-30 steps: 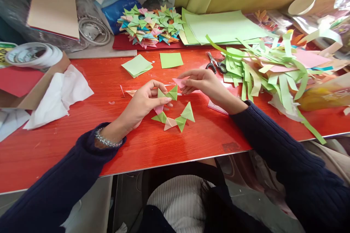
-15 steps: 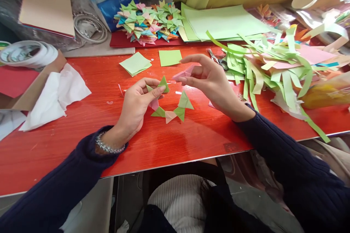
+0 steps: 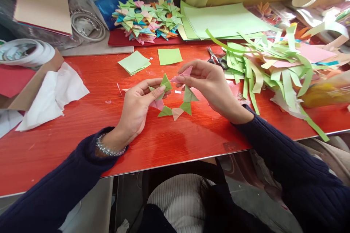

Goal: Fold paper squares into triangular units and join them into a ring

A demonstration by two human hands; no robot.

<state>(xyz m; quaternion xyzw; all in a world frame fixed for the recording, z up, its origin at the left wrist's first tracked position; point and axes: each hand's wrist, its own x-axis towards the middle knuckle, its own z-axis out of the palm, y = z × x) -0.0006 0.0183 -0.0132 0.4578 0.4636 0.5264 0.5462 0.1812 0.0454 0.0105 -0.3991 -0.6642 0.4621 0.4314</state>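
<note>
My left hand pinches one end of a chain of folded paper pieces, green and pink triangles linked in a curve just above the red table. The top green piece sits between my left thumb and fingers. My right hand holds a folded pink paper piece in its fingertips, its tip touching the green piece in my left hand.
A pile of folded coloured pieces lies at the back. Green paper squares, one single square, scissors, green sheets, a heap of paper strips, white tissue and tape rolls surround the hands.
My right hand picked the pink piece up off the table and brought it left and down to the green piece in my left hand. The chain shifted slightly.
</note>
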